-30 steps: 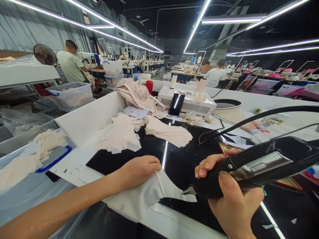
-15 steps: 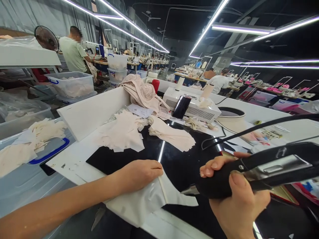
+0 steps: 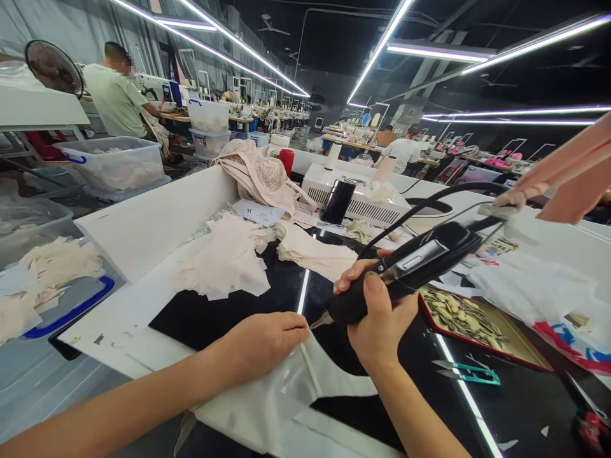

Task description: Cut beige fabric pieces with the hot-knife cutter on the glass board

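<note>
- Off-white fabric (image 3: 282, 389), six o'clock: left hand (image 3: 265, 346) pinches edge.
- Right hand (image 3: 382, 312) grips corded handheld tool (image 3: 422, 257), left hand's two o'clock.
- Apparent step: metal tip (image 3: 321, 320) alignment; next move needs taut fabric.

— Does the tip of your handheld tool (image 3: 410, 257) touch your left hand (image 3: 265, 346)?
— Cannot tell. Your right hand (image 3: 379, 312) hides part of its grip, and your left hand covers some white cloth (image 3: 265, 410).
— And the slip (image 3: 258, 212) toward the tabletop's (image 3: 191, 318) far edge?
— Its writing is too small to read. Pink cloth (image 3: 575, 200) runs off the picture's right edge; the red-handled implement (image 3: 594, 429) is blurred.
</note>
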`<state>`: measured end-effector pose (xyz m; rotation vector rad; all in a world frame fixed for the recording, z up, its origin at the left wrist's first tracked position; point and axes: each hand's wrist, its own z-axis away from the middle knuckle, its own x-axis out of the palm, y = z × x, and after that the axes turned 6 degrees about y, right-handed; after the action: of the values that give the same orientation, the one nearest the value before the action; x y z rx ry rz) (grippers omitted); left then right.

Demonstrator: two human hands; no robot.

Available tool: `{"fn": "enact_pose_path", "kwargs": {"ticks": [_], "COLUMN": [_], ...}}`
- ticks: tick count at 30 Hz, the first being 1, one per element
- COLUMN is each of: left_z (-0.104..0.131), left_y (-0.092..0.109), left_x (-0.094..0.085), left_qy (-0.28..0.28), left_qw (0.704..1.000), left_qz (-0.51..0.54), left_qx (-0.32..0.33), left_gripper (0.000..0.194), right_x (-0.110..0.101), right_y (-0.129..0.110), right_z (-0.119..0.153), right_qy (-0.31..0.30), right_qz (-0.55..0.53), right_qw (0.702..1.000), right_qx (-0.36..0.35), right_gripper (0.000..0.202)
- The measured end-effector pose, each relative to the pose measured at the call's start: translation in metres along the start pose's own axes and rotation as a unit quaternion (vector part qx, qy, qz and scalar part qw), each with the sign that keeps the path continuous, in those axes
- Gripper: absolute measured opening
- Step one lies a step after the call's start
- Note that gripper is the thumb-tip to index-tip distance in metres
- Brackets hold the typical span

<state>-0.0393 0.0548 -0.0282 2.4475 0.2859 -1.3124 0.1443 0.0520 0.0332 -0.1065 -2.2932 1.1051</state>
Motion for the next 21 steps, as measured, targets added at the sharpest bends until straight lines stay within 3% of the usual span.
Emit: {"fn": "enact_pose_path", "kwargs": {"ticks": [21], "left_z": [0.003], "left_y": [-0.002], "left_x": [0.002], "left_qy": [0.002], "left_qw": [1.0], "left_qz": [0.01], "left_qx": [-0.002], "left_gripper": [0.023], "right_x": [-0.006], "right_y": [-0.01], "right_z": [0.004], "right_qy": [0.01], "right_qz": [-0.004], "right_qw": [1.0], "right_qx": [-0.005], "right_gripper": [0.038]}}
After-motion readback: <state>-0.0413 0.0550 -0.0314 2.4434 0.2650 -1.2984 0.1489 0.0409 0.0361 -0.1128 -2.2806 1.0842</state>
